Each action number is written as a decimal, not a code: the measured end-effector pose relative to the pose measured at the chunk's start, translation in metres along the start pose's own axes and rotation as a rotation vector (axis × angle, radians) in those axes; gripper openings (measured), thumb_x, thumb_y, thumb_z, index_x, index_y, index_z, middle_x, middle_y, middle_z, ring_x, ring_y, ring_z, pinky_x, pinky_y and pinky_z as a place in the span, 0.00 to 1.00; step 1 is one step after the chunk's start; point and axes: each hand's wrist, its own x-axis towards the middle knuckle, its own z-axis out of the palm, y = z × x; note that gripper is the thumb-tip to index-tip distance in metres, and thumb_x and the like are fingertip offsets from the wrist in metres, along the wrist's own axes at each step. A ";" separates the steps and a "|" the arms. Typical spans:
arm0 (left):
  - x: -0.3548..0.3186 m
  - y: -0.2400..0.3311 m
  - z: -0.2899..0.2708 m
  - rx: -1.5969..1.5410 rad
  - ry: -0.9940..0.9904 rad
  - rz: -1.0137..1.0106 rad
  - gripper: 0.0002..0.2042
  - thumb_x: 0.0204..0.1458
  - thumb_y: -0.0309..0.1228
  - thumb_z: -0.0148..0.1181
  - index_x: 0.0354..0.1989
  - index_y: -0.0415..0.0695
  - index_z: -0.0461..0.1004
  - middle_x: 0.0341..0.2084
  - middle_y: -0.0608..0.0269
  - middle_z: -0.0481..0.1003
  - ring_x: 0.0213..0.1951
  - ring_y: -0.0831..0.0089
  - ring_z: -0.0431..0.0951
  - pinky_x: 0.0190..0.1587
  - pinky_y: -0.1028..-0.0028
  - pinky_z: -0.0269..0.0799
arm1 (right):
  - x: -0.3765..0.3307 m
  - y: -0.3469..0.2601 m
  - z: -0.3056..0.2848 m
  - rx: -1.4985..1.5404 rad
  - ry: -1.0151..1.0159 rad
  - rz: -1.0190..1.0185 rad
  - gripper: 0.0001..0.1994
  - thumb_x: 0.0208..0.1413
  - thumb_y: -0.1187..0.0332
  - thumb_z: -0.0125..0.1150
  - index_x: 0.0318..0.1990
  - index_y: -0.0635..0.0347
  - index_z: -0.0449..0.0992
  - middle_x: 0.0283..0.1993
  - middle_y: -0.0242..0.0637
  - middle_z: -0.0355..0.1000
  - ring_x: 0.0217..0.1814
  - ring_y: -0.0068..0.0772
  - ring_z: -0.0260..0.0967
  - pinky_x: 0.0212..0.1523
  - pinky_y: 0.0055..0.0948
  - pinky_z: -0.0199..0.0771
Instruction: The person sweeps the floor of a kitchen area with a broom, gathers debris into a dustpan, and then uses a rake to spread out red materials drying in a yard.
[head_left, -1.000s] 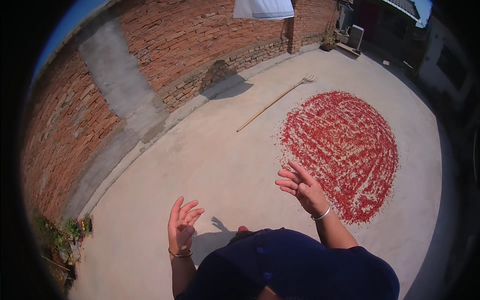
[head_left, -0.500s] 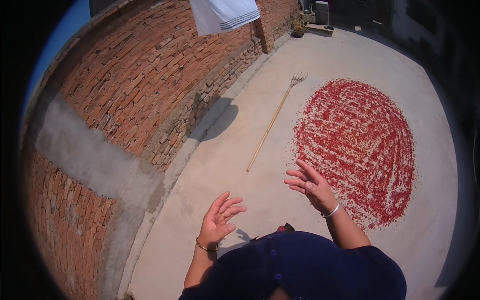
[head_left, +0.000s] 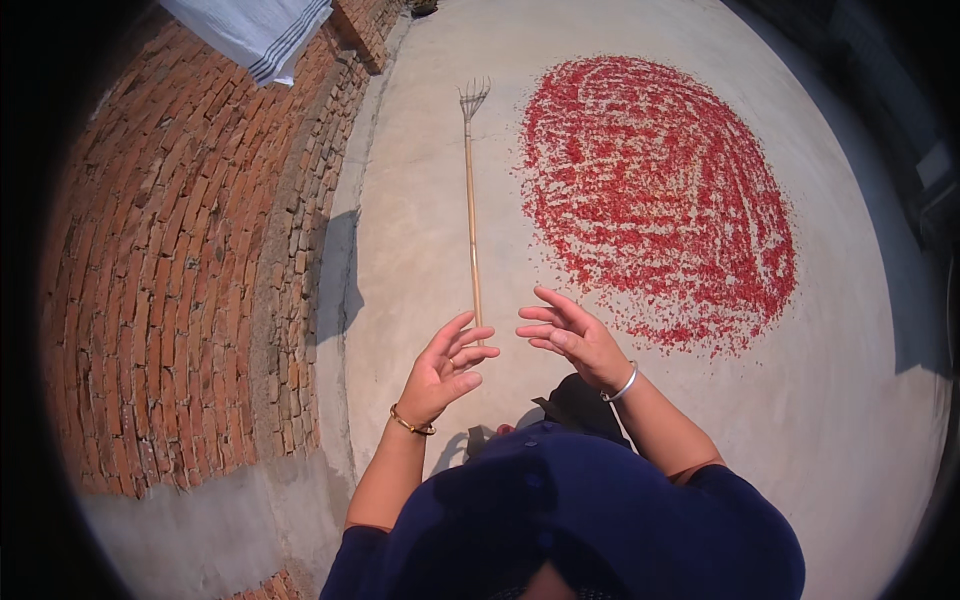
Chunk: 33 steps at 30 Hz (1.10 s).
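Observation:
Both hands are raised in front of me and hold nothing. My left hand [head_left: 446, 370] has its fingers apart and bent a little, with a ring on one finger and a bracelet at the wrist. My right hand [head_left: 575, 340] faces it, fingers loosely spread, a silver bangle around the wrist. Beyond the left hand a rake [head_left: 471, 205] lies on the concrete; its wooden handle points toward me, and the fingertips overlap the handle's near end in view. The metal tines are at the far end. Small red pieces [head_left: 655, 200], perhaps chillies, cover a wide oval patch right of the rake.
A brick wall [head_left: 190, 270] runs along the left side. From above it hangs a white cloth [head_left: 255, 35] with dark stripes. Pale concrete ground [head_left: 420, 190] spreads around the rake and the red patch. Deep shade lies along the far right edge.
My view has turned and tipped downward, so the rake and red patch sit differently in it. The two hands have come closer together, and the rake's handle is now nearer to them.

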 end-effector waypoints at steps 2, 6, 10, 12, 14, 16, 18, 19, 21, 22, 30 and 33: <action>0.039 -0.009 -0.040 -0.054 -0.040 -0.067 0.36 0.44 0.27 0.60 0.62 0.42 0.47 0.53 0.47 0.60 0.51 0.60 0.68 0.55 0.64 0.60 | 0.038 0.026 -0.007 0.018 0.092 0.006 0.32 0.54 0.64 0.53 0.63 0.61 0.46 0.58 0.47 0.57 0.57 0.38 0.61 0.55 0.29 0.63; 0.118 -0.048 -0.121 -0.096 -0.070 -0.210 0.36 0.45 0.29 0.60 0.62 0.42 0.47 0.53 0.48 0.61 0.51 0.61 0.68 0.54 0.66 0.62 | 0.125 0.083 -0.029 0.017 0.276 0.121 0.31 0.54 0.65 0.54 0.62 0.62 0.47 0.57 0.46 0.58 0.57 0.35 0.61 0.53 0.28 0.64; 0.184 -0.120 -0.209 -0.139 0.000 -0.371 0.35 0.47 0.32 0.59 0.62 0.42 0.47 0.53 0.50 0.62 0.50 0.68 0.69 0.51 0.71 0.65 | 0.212 0.187 -0.056 0.075 0.410 0.197 0.34 0.50 0.66 0.58 0.61 0.67 0.49 0.53 0.43 0.63 0.52 0.28 0.63 0.45 0.22 0.66; 0.222 -0.175 -0.251 -0.113 0.008 -0.489 0.33 0.49 0.31 0.58 0.62 0.44 0.48 0.52 0.51 0.63 0.49 0.70 0.69 0.50 0.73 0.65 | 0.247 0.238 -0.080 0.091 0.582 0.289 0.33 0.50 0.67 0.57 0.61 0.68 0.49 0.51 0.42 0.64 0.50 0.26 0.64 0.46 0.22 0.65; 0.255 -0.227 -0.315 -0.078 0.053 -0.630 0.31 0.49 0.31 0.57 0.61 0.45 0.50 0.52 0.53 0.63 0.49 0.71 0.68 0.49 0.73 0.64 | 0.303 0.294 -0.101 0.106 0.703 0.343 0.32 0.50 0.67 0.57 0.60 0.68 0.50 0.49 0.41 0.65 0.48 0.26 0.64 0.46 0.22 0.65; 0.266 -0.284 -0.377 -0.134 0.090 -0.739 0.30 0.50 0.31 0.56 0.61 0.46 0.51 0.52 0.55 0.64 0.50 0.72 0.68 0.49 0.72 0.64 | 0.343 0.371 -0.112 0.122 0.784 0.430 0.32 0.50 0.67 0.57 0.60 0.69 0.52 0.48 0.40 0.66 0.47 0.26 0.64 0.46 0.21 0.65; 0.282 -0.347 -0.431 -0.167 0.129 -0.810 0.29 0.49 0.33 0.57 0.60 0.46 0.53 0.49 0.60 0.66 0.48 0.74 0.68 0.49 0.69 0.63 | 0.384 0.441 -0.138 0.088 0.838 0.494 0.32 0.48 0.65 0.58 0.59 0.69 0.53 0.48 0.40 0.66 0.47 0.26 0.65 0.46 0.21 0.65; 0.290 -0.378 -0.459 -0.154 0.170 -0.837 0.29 0.49 0.34 0.57 0.59 0.46 0.54 0.48 0.61 0.67 0.47 0.75 0.68 0.49 0.69 0.63 | 0.401 0.477 -0.150 0.074 0.864 0.531 0.32 0.48 0.65 0.58 0.59 0.69 0.54 0.48 0.41 0.66 0.47 0.27 0.65 0.46 0.21 0.65; 0.308 -0.443 -0.504 -0.128 0.244 -0.894 0.29 0.48 0.35 0.58 0.58 0.46 0.55 0.45 0.64 0.68 0.45 0.76 0.68 0.49 0.69 0.63 | 0.431 0.548 -0.181 0.028 0.937 0.556 0.33 0.47 0.63 0.59 0.59 0.68 0.54 0.48 0.42 0.66 0.48 0.29 0.65 0.46 0.22 0.65; 0.316 -0.470 -0.522 -0.146 0.284 -0.888 0.28 0.48 0.36 0.58 0.57 0.45 0.56 0.42 0.66 0.69 0.44 0.76 0.68 0.48 0.69 0.63 | 0.448 0.577 -0.197 0.006 0.968 0.560 0.34 0.47 0.62 0.60 0.59 0.68 0.54 0.49 0.43 0.66 0.48 0.30 0.65 0.46 0.23 0.66; 0.388 -0.631 -0.642 -0.140 0.619 -0.957 0.22 0.48 0.38 0.56 0.52 0.49 0.61 0.42 0.67 0.67 0.48 0.74 0.64 0.45 0.66 0.60 | 0.530 0.734 -0.283 -0.295 0.950 0.700 0.36 0.44 0.61 0.61 0.60 0.65 0.53 0.54 0.49 0.61 0.54 0.38 0.62 0.52 0.28 0.63; 0.410 -0.666 -0.664 -0.106 0.515 -0.947 0.19 0.48 0.38 0.56 0.48 0.50 0.63 0.38 0.69 0.68 0.45 0.77 0.65 0.41 0.69 0.62 | 0.543 0.762 -0.302 -0.417 0.936 0.708 0.36 0.44 0.62 0.60 0.60 0.66 0.52 0.54 0.50 0.62 0.54 0.39 0.63 0.51 0.29 0.64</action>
